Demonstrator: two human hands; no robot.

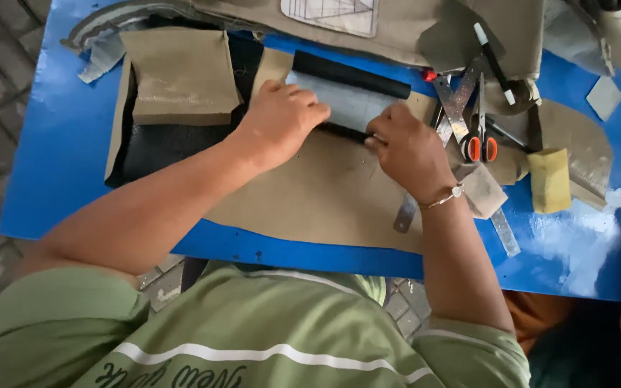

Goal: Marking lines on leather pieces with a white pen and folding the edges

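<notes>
My left hand (282, 118) presses down on the left end of a grey and black strip of material (350, 97), fingers curled over its edge. My right hand (407, 147) pinches the lower right edge of the same strip, folding it over. The strip lies on a large tan sheet (318, 201) spread over the blue table (59, 144).
Orange-handled scissors (479, 140), metal rulers (454, 104) and a white pen (494, 61) lie to the right. A yellow sponge block (549, 179) sits further right. Folded tan fabric (181, 75) on black material (159, 147) lies at the left. More tan pieces (425, 21) crowd the far edge.
</notes>
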